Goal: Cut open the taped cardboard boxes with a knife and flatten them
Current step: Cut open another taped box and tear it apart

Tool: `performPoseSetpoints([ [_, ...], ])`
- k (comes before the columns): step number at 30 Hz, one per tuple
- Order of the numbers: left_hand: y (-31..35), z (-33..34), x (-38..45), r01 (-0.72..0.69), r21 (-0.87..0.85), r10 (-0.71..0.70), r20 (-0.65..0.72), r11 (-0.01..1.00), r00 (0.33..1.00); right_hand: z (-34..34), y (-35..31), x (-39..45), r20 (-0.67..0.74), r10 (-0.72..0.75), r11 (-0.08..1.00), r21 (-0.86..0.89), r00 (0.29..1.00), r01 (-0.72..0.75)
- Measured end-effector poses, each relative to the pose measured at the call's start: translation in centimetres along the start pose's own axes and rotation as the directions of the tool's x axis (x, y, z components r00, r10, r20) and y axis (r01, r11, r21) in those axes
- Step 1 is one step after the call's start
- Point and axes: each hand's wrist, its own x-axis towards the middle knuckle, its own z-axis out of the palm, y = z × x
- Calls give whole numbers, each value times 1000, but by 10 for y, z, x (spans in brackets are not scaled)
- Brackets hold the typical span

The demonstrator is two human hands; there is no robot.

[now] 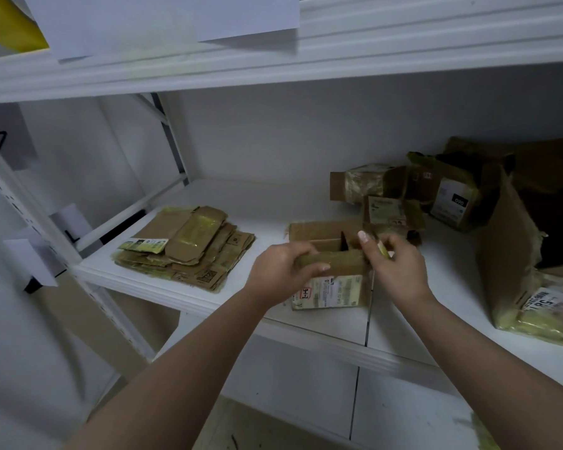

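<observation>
- Left hand grips the near flap of the open box, steadying it.
- Right hand pinches a yellow-green knife at the box's right edge.
- Flattened stack lies left of the hands.

Matt brown cardboard box with glossy tape, smooth white shelf.

"3-1" on the held box's label; "58" on the right-hand box's label.
</observation>
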Motion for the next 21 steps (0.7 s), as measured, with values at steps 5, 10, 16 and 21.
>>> performPoseSetpoints([
  [5,1,-3,18,287,-155,-310,-148,945,939,-6,2,6,-99,59,995,87,993,-51],
  [10,-10,-6,14,384,287,-360,-136,878,923,-6,22,4,12,151,988,42,988,-151],
  [16,-2,13,8,2,346,-124,332,938,935,-1,43,-7,134,207,974,68,969,-218],
  [21,-5,26,12,152,348,-256,277,925,926,-1,51,-20,166,251,962,69,954,-265],
])
